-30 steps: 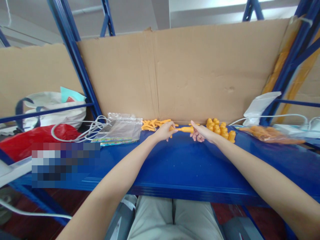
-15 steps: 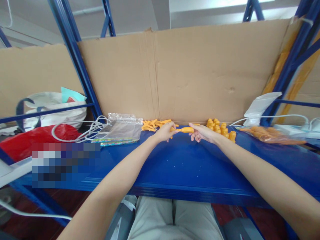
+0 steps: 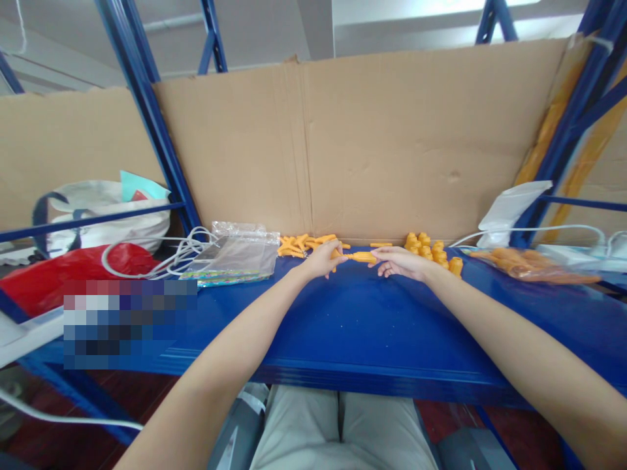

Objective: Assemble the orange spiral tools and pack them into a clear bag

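Both of my arms reach to the back of a blue shelf point(image 3: 343, 326). A small orange plastic piece point(image 3: 361, 257) lies level between my hands. My left hand point(image 3: 323, 258) pinches its left end and my right hand point(image 3: 399, 261) pinches its right end. Just behind my left hand lies a loose pile of orange pin-like parts point(image 3: 298, 245). A cluster of several orange cap-like parts point(image 3: 434, 253) stands upright beside my right hand, at the foot of the cardboard wall.
A clear plastic bag point(image 3: 235, 258) and a white cord point(image 3: 176, 258) lie left of the parts. A red bag point(image 3: 59, 271) and a white bag point(image 3: 98, 215) sit far left. At the right are a bag of orange parts point(image 3: 533, 264) and a white pouch point(image 3: 514, 205). Cardboard point(image 3: 392, 143) backs the shelf.
The orange piece and both hands have barely shifted. My right hand has turned slightly, its fingers now flatter along the piece's right end.
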Demonstrator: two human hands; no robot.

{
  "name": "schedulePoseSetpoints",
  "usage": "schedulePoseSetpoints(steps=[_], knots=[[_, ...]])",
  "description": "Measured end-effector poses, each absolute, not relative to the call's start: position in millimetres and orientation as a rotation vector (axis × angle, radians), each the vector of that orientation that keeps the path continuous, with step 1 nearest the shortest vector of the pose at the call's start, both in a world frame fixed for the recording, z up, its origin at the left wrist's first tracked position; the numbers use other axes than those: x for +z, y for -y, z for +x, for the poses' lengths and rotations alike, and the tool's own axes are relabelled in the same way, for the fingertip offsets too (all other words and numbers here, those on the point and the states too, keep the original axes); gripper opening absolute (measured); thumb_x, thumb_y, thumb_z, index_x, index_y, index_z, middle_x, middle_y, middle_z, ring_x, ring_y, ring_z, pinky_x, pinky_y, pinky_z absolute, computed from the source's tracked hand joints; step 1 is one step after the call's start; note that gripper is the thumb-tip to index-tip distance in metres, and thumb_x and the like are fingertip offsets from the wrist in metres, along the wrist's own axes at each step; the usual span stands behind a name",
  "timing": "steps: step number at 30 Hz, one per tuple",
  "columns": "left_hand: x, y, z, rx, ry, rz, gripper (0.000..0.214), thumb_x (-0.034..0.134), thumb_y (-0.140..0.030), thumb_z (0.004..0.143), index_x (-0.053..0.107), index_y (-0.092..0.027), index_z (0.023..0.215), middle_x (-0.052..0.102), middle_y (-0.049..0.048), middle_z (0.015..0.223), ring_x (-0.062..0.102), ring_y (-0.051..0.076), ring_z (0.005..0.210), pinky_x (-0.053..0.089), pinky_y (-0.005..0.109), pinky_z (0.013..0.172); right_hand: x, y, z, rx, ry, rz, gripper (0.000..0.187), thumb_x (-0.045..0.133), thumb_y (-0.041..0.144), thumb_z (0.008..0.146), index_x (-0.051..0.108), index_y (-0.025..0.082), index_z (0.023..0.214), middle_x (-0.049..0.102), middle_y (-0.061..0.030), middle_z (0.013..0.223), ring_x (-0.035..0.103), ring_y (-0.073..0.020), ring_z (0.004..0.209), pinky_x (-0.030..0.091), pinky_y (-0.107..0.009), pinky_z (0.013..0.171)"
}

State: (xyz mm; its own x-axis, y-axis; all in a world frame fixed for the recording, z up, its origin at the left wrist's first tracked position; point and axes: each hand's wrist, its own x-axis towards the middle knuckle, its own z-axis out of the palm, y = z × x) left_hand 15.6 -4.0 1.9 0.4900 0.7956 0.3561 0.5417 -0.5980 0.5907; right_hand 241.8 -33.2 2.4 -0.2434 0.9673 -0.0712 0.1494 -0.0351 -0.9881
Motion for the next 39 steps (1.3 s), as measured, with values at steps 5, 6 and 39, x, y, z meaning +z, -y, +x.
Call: schedulePoseSetpoints(steps=[5,6,39], knots=[[1.3,3.6,15.2,0.861,-1.117,2.345,0.014,0.059,-0.021,0.084,0.046,-0.018,0.081,0.05,-0.0065,0.06,0.049,0.006,0.038,0.04,0.014,0.031,4.1,35.4,239.2,1.356,1.449,-1.264,0.01,0.059,0.025,0.088,0.061,0.016,0.09,0.07,-0.0042,0.076,0.059,-0.0087,0.051,0.045,-0.018,0.047],[0.4,2.5,14.9,0.862,-1.114,2.348,0.013,0.059,-0.021,0.084,0.046,-0.018,0.082,0.051,-0.0063,0.06,0.05,0.006,0.038,0.041,0.015,0.032,4.7,36.0,238.6,1.355,1.436,-1.261,0.01,0.059,0.025,0.088,0.061,0.015,0.089,0.07,-0.0042,0.075,0.058,-0.0086,0.051,0.045,-0.018,0.047],[-5.8,-21.2,-24.4,0.292,-1.961,2.617,0.037,0.038,-0.016,0.087,0.065,-0.023,0.111,0.057,0.01,0.131,0.043,0.03,0.127,0.033,0.06,0.103,-24.5,17.0,241.4,-0.76,2.22,-1.827,0.034,0.044,0.021,0.093,0.058,0.014,0.123,0.059,-0.0155,0.129,0.052,-0.0291,0.117,0.032,-0.049,0.098]])
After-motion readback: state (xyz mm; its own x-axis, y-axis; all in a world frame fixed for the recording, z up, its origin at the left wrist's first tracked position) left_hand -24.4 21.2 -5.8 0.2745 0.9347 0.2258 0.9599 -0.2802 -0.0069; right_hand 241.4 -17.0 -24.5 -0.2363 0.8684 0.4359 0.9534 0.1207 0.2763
